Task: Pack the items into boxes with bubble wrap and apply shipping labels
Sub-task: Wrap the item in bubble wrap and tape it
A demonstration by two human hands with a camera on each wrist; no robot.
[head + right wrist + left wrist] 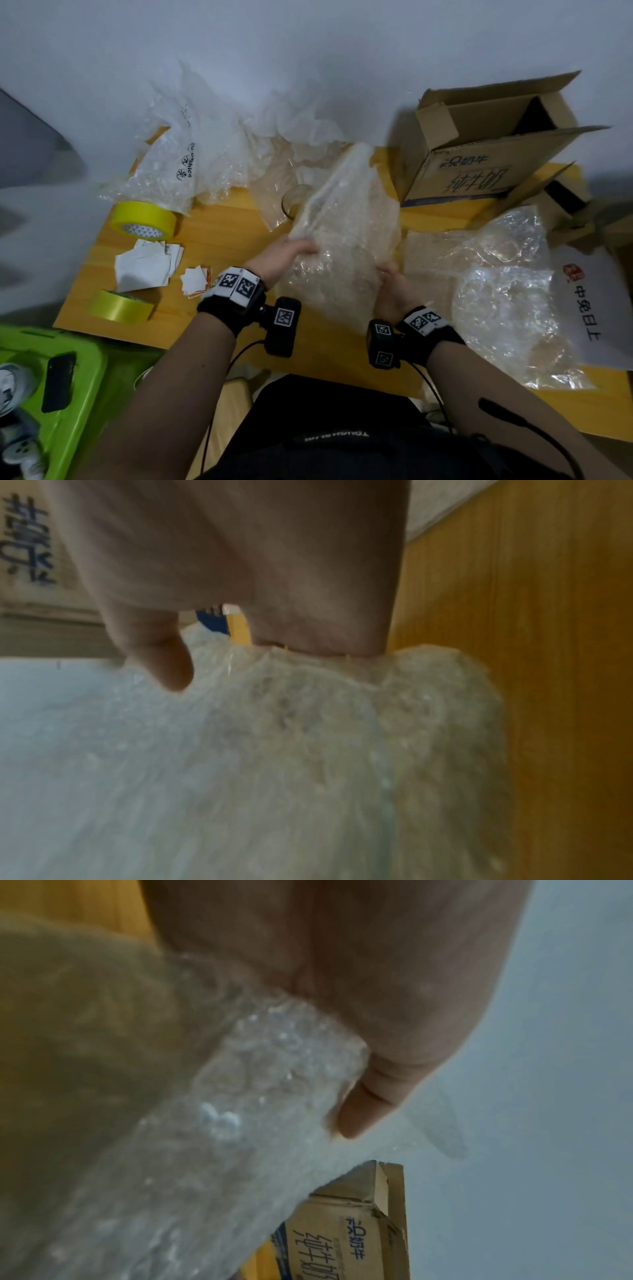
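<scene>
A large sheet of bubble wrap [346, 233] is held up over the middle of the yellow table [219, 308]. My left hand [287, 251] grips its left edge; the left wrist view shows the fingers [359, 1104] curled over the bubble wrap [240, 1096]. My right hand [390, 284] grips the lower right edge, and the right wrist view has the thumb [167, 664] lying on the bubble wrap [274, 750]. A clear glass [294, 202] stands behind the sheet, partly hidden. An open cardboard box [479, 150] stands at the back right.
Two rolls of yellow tape [144, 219] [120, 306] and loose white labels [147, 263] lie at the left. More bubble wrap [191, 154] is piled at the back, a crumpled heap [507, 291] and a white bag [596, 308] at the right. A green bin [51, 383] sits lower left.
</scene>
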